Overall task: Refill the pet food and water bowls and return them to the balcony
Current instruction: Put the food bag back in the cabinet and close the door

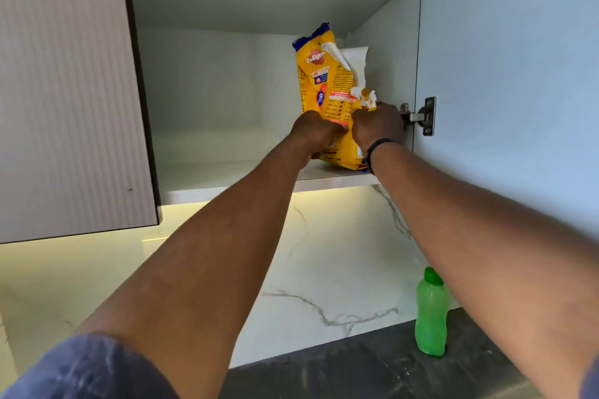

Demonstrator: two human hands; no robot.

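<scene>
1. We locate the pet food bag [324, 97] upright at the right end of the lower shelf [227, 168] inside the open wall cabinet [382, 52], its torn top folded over and open.
2. Our left hand [316, 131] is curled against the lower front of the bag, fingers closed onto the yellow film.
3. Our right hand [377, 125] pinches the crumpled torn flap on the bag's right edge, close to the door hinge [421, 116].
4. The food and water bowls are not in view, so we judge that the step in hand is fetching the food.
5. To do it well, we shift the left hand's support under the base before lifting, since the flap alone may tear further.
6. We keep the opening pointed upward while drawing the bag off the shelf, so that no kibble spills.
7. We steer clear of the hinge and the open door [505, 74] on the way out.
8. We lower the bag to the dark tabletop [356, 366], away from the green bottle [431, 317] standing there.
</scene>
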